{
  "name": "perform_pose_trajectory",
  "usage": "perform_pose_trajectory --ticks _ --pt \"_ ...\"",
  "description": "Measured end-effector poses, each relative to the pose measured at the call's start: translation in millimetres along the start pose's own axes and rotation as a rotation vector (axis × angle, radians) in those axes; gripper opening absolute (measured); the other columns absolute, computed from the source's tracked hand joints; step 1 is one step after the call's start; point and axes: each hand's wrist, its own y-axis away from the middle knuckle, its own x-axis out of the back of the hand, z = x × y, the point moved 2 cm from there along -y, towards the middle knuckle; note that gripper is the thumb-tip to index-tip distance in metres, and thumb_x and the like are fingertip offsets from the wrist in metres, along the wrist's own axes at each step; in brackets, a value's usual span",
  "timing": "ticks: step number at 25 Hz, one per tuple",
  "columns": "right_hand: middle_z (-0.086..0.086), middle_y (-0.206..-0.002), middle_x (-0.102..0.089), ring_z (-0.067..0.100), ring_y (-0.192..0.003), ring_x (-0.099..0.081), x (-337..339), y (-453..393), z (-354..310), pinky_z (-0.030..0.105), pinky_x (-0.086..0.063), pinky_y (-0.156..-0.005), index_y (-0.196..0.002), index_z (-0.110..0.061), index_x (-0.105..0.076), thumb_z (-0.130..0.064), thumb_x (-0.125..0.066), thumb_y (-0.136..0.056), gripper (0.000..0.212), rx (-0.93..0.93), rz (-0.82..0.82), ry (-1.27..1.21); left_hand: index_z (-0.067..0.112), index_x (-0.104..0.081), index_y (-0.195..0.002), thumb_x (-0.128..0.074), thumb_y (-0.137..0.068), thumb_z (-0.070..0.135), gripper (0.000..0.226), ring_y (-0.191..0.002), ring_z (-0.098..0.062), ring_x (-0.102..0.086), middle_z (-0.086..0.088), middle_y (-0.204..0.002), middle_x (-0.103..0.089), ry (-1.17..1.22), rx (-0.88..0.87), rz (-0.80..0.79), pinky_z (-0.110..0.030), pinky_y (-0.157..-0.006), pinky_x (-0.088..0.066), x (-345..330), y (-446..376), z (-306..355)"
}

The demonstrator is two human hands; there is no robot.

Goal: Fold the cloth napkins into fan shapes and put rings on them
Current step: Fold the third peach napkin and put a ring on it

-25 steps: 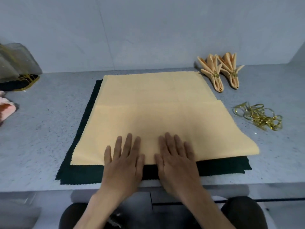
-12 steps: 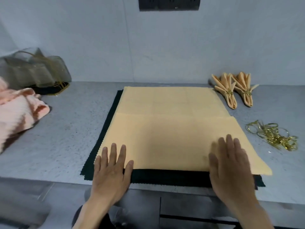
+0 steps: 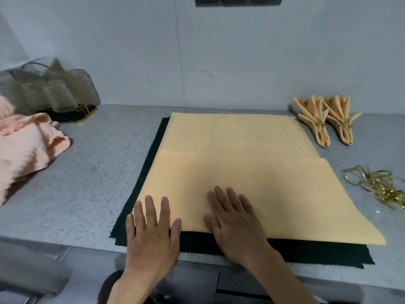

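Note:
A large yellow cloth napkin (image 3: 252, 172) lies flat on the counter, its near half folded up over the far half, on top of dark green cloths (image 3: 306, 253). My left hand (image 3: 151, 233) presses flat on the napkin's near left corner with fingers straight. Flat on the near edge, just left of centre, rests my right hand (image 3: 236, 220), fingers spread. Two finished fan-folded yellow napkins (image 3: 328, 121) with gold rings lie at the back right. A heap of loose gold rings (image 3: 381, 185) sits to the right of the napkin.
A pink knitted cloth (image 3: 26, 145) is bunched at the left. Behind it stands a sheer organza bag (image 3: 50, 88) with gold trim on a dark mat. The grey speckled counter (image 3: 92, 183) ends at a front edge just below my hands. A wall rises behind.
My right hand has slid left along the napkin's near edge from the right side to near the centre. My left hand stayed near the left corner. The view shifted slightly.

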Motion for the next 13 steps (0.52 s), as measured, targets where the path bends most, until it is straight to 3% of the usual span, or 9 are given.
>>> perform_pose_trajectory --ticks 2,3,6,7,8,10,11,13 --pt "-0.01 -0.16 0.024 0.014 -0.147 0.025 1.3 0.3 3.2 0.038 0.013 -0.121 -0.154 -0.032 0.015 -0.057 0.001 -0.097 0.065 0.015 -0.001 0.0 0.019 -0.015 -0.156 0.014 -0.091 0.062 0.083 -0.148 -0.041 -0.012 -0.021 -0.16 -0.016 -0.005 0.032 -0.076 -0.054 -0.119 -0.01 -2.3 3.0 2.0" --pt "-0.011 -0.16 0.025 0.013 -0.147 0.025 2.4 2.8 8.7 0.038 0.013 -0.121 -0.154 -0.034 0.016 -0.058 0.002 -0.096 0.064 0.012 -0.005 0.001 0.02 -0.011 -0.157 0.012 -0.091 0.063 0.081 -0.149 -0.04 -0.01 -0.02 -0.161 -0.013 -0.004 0.036 -0.102 -0.054 -0.119 -0.009 -0.3 4.0 3.8" --pt "-0.013 -0.159 0.027 0.012 -0.146 0.026 7.6 13.7 36.6 0.039 0.012 -0.121 -0.153 -0.037 0.018 -0.06 0.001 -0.097 0.062 -0.06 -0.007 0.018 0.028 0.03 -0.148 0.023 -0.082 0.068 0.078 -0.146 -0.032 0.025 -0.011 -0.159 0.027 0.013 0.102 -0.184 -0.053 -0.118 0.01 15.7 5.9 1.3" --pt "-0.013 -0.158 0.027 0.012 -0.146 0.027 9.3 17.3 44.8 0.038 0.012 -0.121 -0.152 -0.038 0.019 -0.061 0.001 -0.097 0.062 -0.089 -0.006 0.031 0.028 0.034 -0.147 0.019 -0.081 0.067 0.078 -0.145 -0.032 0.028 -0.01 -0.158 0.031 -0.029 0.128 -0.24 -0.054 -0.117 0.013 24.3 8.2 0.9" --pt "-0.013 -0.158 0.028 0.012 -0.146 0.027 10.5 19.6 50.5 0.038 0.013 -0.121 -0.152 -0.038 0.019 -0.061 0.001 -0.097 0.063 -0.106 -0.002 0.038 0.027 0.029 -0.15 0.013 -0.085 0.066 0.077 -0.147 -0.034 0.024 -0.012 -0.16 0.026 -0.116 0.139 -0.278 -0.057 -0.116 0.012 35.8 7.6 1.9" --pt "-0.014 -0.158 0.029 0.012 -0.146 0.028 9.9 22.2 55.4 0.039 0.012 -0.121 -0.151 -0.039 0.02 -0.063 0.003 -0.095 0.064 -0.114 -0.005 0.04 0.026 -0.016 -0.152 -0.007 -0.097 0.057 0.064 -0.147 -0.037 -0.003 -0.012 -0.159 -0.014 -0.297 0.034 -0.2 -0.061 -0.114 0.001 56.5 -9.3 11.4" --pt "-0.014 -0.158 0.029 0.012 -0.146 0.028 8.6 21.9 54.9 0.039 0.012 -0.121 -0.151 -0.039 0.021 -0.065 0.006 -0.092 0.066 -0.11 -0.006 0.045 0.028 -0.039 -0.137 -0.018 -0.099 0.051 0.049 -0.142 -0.033 -0.019 -0.005 -0.147 -0.034 -0.292 -0.072 -0.131 -0.059 -0.114 -0.008 62.2 -29.0 18.5" --pt "-0.014 -0.158 0.029 0.013 -0.146 0.027 7.2 21.2 53.0 0.039 0.012 -0.121 -0.151 -0.04 0.022 -0.067 0.015 -0.086 0.07 -0.102 0.011 0.061 0.026 -0.051 -0.118 -0.032 -0.099 0.039 0.03 -0.129 -0.024 -0.04 0.003 -0.131 -0.051 -0.099 -0.275 -0.048 -0.051 -0.112 -0.021 69.5 -81.4 35.9"
